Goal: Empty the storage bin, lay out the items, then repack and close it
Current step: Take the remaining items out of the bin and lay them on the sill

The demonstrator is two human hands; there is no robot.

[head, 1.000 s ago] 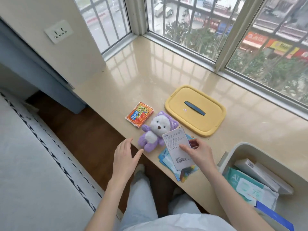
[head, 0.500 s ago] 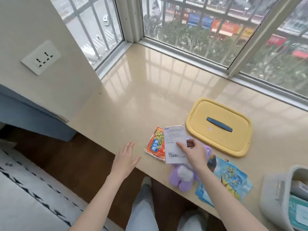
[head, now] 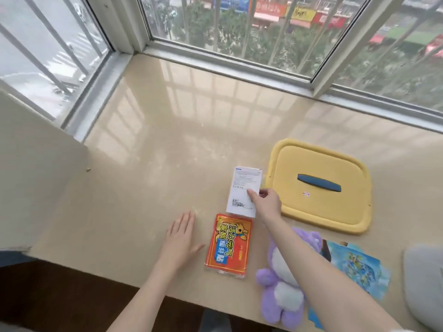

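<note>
Your right hand (head: 268,204) is pinching the white box (head: 244,190), just left of the yellow lid (head: 335,168). Your left hand (head: 182,238) lies flat, fingers spread, beside the red packet (head: 229,245).

Left hand (head: 181,237) flat, right hand (head: 269,208) pinched

Bare arms and hands in my head camera.
I see both limbs uncovered: the left hand (head: 182,238) and left forearm (head: 143,295) in the lower centre of the frame, the right hand (head: 267,207) and right forearm (head: 318,271) in the lower right. Slim wrists, slender fingers. A dark grey patch (head: 213,318) at bottom centre may be clothing; too blurred for me to tell.
</note>
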